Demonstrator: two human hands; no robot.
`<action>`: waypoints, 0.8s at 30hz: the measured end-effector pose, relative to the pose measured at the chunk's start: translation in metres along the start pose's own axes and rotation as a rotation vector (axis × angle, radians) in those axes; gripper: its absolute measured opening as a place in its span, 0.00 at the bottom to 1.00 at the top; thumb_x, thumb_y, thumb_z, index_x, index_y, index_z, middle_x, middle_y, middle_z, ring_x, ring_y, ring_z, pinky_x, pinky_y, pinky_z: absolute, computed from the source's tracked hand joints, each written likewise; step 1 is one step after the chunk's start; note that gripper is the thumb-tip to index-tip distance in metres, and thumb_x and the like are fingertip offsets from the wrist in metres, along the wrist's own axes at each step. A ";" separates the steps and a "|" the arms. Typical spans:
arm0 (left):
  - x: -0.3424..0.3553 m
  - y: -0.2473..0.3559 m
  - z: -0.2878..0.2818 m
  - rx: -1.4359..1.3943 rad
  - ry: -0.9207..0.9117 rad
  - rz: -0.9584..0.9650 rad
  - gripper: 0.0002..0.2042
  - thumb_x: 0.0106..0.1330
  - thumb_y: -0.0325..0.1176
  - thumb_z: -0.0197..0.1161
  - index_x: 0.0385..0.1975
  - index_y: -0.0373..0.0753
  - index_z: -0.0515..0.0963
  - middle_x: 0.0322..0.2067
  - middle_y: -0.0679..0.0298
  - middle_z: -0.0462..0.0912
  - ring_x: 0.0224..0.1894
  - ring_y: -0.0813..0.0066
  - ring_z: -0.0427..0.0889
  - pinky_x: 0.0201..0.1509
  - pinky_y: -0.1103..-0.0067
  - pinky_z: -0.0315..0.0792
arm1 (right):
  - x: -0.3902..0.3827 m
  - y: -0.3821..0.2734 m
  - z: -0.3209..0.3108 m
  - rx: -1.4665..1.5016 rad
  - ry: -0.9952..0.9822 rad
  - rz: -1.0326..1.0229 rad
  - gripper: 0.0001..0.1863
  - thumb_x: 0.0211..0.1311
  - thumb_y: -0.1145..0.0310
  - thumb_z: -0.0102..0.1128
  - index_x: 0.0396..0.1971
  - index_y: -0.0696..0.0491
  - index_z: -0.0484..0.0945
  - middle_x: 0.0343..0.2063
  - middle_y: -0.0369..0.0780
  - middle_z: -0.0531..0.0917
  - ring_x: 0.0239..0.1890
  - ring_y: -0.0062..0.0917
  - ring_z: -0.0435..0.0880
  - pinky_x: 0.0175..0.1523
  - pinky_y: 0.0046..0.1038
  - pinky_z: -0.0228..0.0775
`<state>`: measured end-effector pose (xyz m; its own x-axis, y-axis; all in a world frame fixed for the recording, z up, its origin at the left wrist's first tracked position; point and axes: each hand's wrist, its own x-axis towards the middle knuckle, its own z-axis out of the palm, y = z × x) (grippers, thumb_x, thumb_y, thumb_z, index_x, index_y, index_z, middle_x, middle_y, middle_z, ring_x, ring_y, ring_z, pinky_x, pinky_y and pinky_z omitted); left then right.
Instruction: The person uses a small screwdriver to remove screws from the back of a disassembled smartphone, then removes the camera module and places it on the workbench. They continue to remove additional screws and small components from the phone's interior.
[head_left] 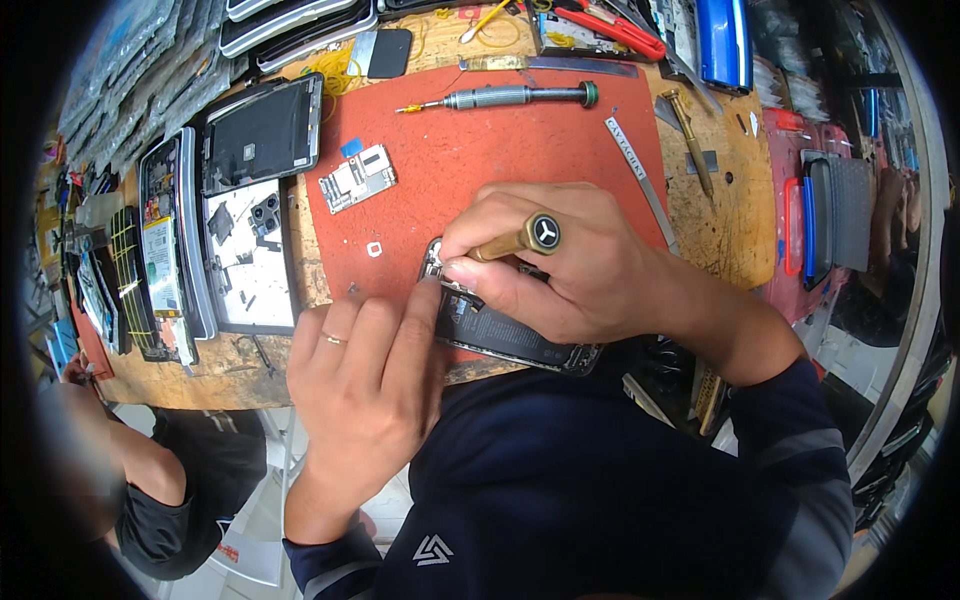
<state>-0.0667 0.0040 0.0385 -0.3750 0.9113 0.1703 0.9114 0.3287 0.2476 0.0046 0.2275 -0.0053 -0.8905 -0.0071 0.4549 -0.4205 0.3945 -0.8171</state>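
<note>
An opened phone [497,334] lies at a slant near the front of the red mat [400,230], its black battery and inner parts exposed. My right hand [570,270] is closed around a brass screwdriver [505,243] with a round, dark cap. The driver slants down to the phone's upper left end, where the fingers hide its tip. Against the phone's left side rests my left hand [365,370], a ring on one finger. Its index fingertip presses at the upper end, close to the right fingertips; its thumb is hidden.
On the mat lie a grey screwdriver [510,96], a phone circuit board [358,180] and a metal strip [642,185]. Phone parts cover a white panel [240,285] at left. Red-handled pliers [620,33] lie at the back. Another person [165,480] is at lower left.
</note>
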 end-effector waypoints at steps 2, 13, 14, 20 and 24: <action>-0.001 -0.001 0.000 0.005 0.005 0.010 0.24 0.54 0.30 0.73 0.53 0.33 0.87 0.32 0.62 0.72 0.36 0.63 0.78 0.39 0.67 0.70 | 0.000 0.000 0.001 -0.005 0.015 -0.005 0.09 0.67 0.81 0.70 0.44 0.57 0.83 0.31 0.40 0.86 0.27 0.29 0.84 0.31 0.31 0.74; 0.009 -0.010 -0.010 0.066 -0.086 0.115 0.21 0.57 0.29 0.69 0.52 0.32 0.87 0.31 0.64 0.72 0.34 0.68 0.78 0.38 0.70 0.69 | -0.001 0.001 0.001 -0.055 0.014 -0.021 0.10 0.65 0.81 0.71 0.44 0.57 0.83 0.28 0.40 0.83 0.26 0.31 0.82 0.30 0.32 0.73; 0.009 -0.010 -0.010 0.057 -0.084 0.114 0.21 0.57 0.29 0.70 0.52 0.32 0.87 0.31 0.64 0.72 0.34 0.68 0.78 0.38 0.70 0.69 | -0.002 0.001 0.002 -0.045 0.020 -0.020 0.10 0.65 0.81 0.71 0.44 0.57 0.83 0.29 0.40 0.84 0.26 0.32 0.82 0.31 0.32 0.73; 0.014 -0.013 -0.010 -0.002 -0.075 0.089 0.21 0.54 0.30 0.73 0.50 0.34 0.87 0.30 0.64 0.73 0.33 0.66 0.78 0.37 0.68 0.69 | -0.003 0.004 0.005 -0.011 0.033 -0.016 0.09 0.66 0.81 0.70 0.43 0.57 0.82 0.30 0.41 0.85 0.27 0.33 0.84 0.32 0.33 0.75; 0.014 -0.014 -0.012 -0.028 -0.090 0.078 0.22 0.53 0.30 0.74 0.50 0.34 0.87 0.31 0.64 0.74 0.34 0.64 0.78 0.37 0.67 0.69 | -0.002 0.003 0.004 -0.003 0.031 -0.013 0.09 0.66 0.81 0.70 0.44 0.57 0.82 0.31 0.41 0.86 0.27 0.31 0.84 0.32 0.32 0.75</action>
<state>-0.0867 0.0092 0.0493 -0.2848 0.9529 0.1040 0.9317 0.2496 0.2638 0.0047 0.2254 -0.0099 -0.8792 0.0168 0.4762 -0.4311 0.3976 -0.8100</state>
